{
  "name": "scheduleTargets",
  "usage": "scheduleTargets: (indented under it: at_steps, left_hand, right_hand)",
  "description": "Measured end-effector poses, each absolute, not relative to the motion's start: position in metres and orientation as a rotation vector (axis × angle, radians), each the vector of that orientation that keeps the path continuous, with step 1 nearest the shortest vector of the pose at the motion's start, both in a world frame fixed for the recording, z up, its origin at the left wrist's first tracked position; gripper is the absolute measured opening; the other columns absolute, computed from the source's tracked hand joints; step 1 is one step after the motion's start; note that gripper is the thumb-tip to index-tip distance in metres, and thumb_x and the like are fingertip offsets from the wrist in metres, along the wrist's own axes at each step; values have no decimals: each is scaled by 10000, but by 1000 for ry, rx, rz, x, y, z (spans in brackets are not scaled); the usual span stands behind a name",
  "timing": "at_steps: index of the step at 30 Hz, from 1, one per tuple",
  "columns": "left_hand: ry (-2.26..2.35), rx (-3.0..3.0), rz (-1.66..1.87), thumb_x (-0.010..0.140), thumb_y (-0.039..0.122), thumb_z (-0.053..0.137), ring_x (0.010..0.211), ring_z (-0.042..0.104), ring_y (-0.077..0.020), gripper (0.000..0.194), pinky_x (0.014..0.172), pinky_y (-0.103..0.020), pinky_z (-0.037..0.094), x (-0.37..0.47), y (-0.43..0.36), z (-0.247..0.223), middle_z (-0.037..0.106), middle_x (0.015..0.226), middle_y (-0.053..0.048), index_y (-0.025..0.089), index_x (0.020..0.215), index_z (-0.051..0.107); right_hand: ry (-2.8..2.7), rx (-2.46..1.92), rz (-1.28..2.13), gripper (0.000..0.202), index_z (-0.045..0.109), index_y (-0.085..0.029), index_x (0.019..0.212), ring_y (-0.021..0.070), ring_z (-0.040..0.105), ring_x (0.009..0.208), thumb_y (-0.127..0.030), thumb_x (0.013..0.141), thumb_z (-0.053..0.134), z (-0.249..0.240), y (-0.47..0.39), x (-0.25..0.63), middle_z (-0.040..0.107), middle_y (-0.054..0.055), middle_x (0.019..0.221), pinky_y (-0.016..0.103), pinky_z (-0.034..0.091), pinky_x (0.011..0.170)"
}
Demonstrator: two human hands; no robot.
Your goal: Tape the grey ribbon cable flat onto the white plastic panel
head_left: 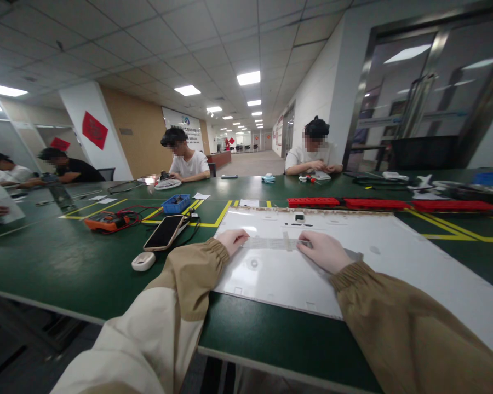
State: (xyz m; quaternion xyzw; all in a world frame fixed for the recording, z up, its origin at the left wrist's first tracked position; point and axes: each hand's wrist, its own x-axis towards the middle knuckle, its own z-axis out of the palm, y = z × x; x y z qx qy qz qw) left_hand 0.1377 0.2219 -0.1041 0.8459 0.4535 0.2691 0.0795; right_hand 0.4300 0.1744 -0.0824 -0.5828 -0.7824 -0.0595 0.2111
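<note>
A large white panel (271, 279) lies flat on the green table in front of me. Across its middle runs a thin, translucent ribbed strip (267, 243), with a short crosspiece near its right part. My left hand (233, 241) pinches the strip's left end. At the other end, the closed fingers of my right hand (324, 250) hold the strip just above the panel. A small dark square part (299, 218) sits near the panel's far edge, beside thin dark pieces.
Left of the panel are a phone (164, 232), a white case (143, 261), an orange multimeter (107, 221) and a blue bin (176, 204). Red strips (373, 204) line the area beyond the panel. Several people sit around the table.
</note>
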Motion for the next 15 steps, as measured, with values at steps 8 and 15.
scheduleTargets:
  at_steps: [8, 15]
  left_hand:
    - [1250, 2614, 857, 835, 344, 525, 595, 470, -118, 252, 576, -231, 382, 141, 219, -102, 513, 672, 8, 164, 671, 591]
    - [1208, 2613, 1121, 890, 350, 475, 639, 487, -111, 248, 609, -227, 387, 138, 218, -102, 534, 724, 3, 169, 792, 614]
  right_hand:
    - [-2076, -1596, -163, 134, 587, -217, 796, 200, 583, 761, -295, 826, 481, -83, 175, 430, 659, 28, 841, 275, 329, 595]
    - [-1870, -1255, -332, 90, 538, -204, 829, 216, 576, 870, -243, 848, 459, -77, 169, 425, 643, 61, 868, 297, 390, 753]
